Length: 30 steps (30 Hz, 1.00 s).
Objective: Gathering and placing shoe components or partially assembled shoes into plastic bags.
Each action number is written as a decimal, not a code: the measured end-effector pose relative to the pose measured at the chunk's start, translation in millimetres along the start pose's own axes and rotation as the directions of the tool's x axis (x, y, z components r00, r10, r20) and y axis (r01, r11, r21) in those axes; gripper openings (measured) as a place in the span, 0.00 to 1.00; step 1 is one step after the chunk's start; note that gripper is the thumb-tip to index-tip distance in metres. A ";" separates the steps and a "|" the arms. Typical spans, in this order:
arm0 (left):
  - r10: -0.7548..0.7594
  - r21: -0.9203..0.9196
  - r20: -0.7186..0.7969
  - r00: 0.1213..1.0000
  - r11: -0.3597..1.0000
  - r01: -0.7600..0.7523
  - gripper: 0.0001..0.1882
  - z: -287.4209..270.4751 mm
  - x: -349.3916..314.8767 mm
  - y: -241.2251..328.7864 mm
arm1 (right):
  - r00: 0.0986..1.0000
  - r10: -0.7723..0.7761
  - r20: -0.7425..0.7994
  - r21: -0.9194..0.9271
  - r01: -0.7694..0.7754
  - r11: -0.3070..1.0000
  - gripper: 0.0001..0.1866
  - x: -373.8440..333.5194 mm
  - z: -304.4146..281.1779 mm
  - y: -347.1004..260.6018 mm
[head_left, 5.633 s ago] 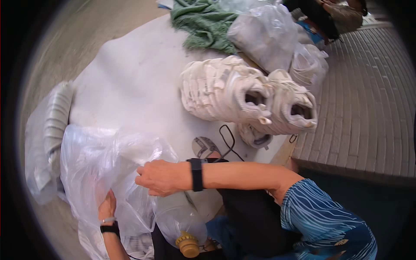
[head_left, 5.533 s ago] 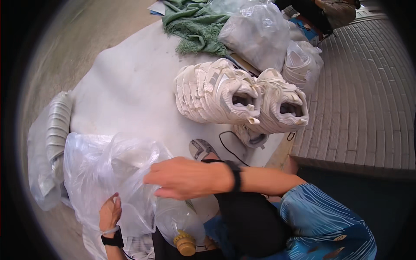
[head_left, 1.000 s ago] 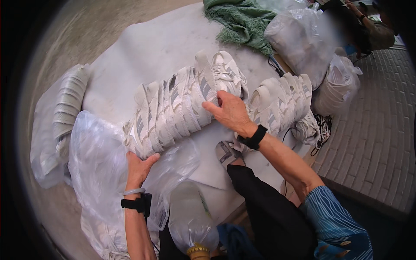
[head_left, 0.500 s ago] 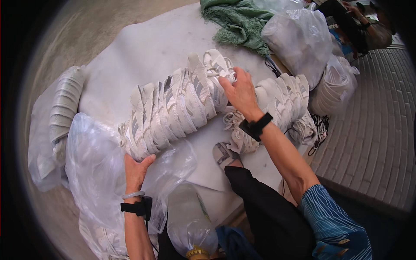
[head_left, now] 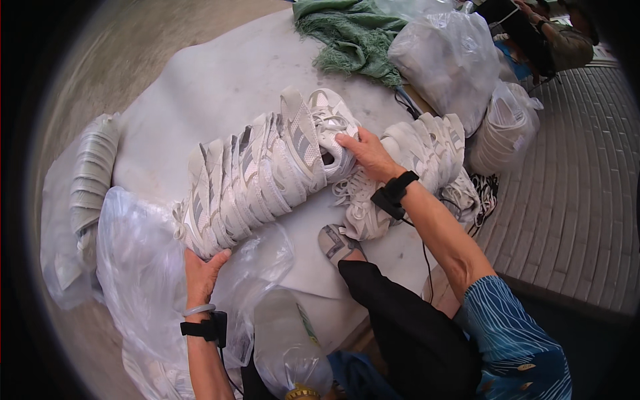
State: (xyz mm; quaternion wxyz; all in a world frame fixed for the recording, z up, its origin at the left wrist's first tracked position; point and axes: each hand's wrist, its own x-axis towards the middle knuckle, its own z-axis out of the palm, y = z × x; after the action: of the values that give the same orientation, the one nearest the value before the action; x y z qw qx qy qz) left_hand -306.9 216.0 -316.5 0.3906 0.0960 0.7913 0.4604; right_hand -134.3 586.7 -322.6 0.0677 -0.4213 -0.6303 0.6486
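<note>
A long row of nested white and grey sneaker uppers (head_left: 250,180) lies slantwise between my two hands. My left hand (head_left: 202,273) is closed on its lower left end, thumb against the edge and fingers hidden underneath. At the upper right end, my right hand (head_left: 370,155) grips the last laced upper, its thumb on the near face and the other fingers mostly out of sight behind. Close to my right wrist lies a second pile of similar uppers (head_left: 427,150). A clear plastic bag (head_left: 143,267) spreads beside my left hand, partly under the row.
A pale sheet (head_left: 200,87) covers the work surface. Green cloth (head_left: 350,33) and filled plastic bags (head_left: 447,67) stand at the back. A wrapped roll of uppers (head_left: 93,173) lies far left. A large clear bottle (head_left: 290,347) is near my lap. Another person (head_left: 567,43) sits far right.
My right hand has shifted from over the laces to the side of the end upper, now gripping it. My left hand stays at the other end. The view has shifted slightly.
</note>
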 end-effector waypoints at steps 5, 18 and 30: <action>0.035 0.072 -0.008 0.999 0.997 -0.035 0.40 1.6 2.7 4.0 | 0.924 -0.040 -0.380 -0.328 -0.094 0.940 0.23 17.4 -6.1 13.5; 0.075 0.086 -0.024 0.997 0.994 -0.073 0.35 -2.4 -0.6 6.8 | 0.902 0.426 -0.065 0.255 -0.398 0.881 0.45 67.3 -11.1 28.6; -0.046 0.131 0.002 0.999 0.990 0.046 0.44 -4.6 7.1 -9.8 | 0.981 0.192 0.007 0.342 -0.183 0.922 0.31 52.2 26.5 -10.6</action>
State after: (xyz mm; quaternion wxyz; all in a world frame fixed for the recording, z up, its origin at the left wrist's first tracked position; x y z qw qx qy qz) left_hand -312.9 211.1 -326.9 0.3959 0.1041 0.8209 0.3982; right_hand -188.9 600.9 -341.3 0.0854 -0.4702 -0.4642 0.7458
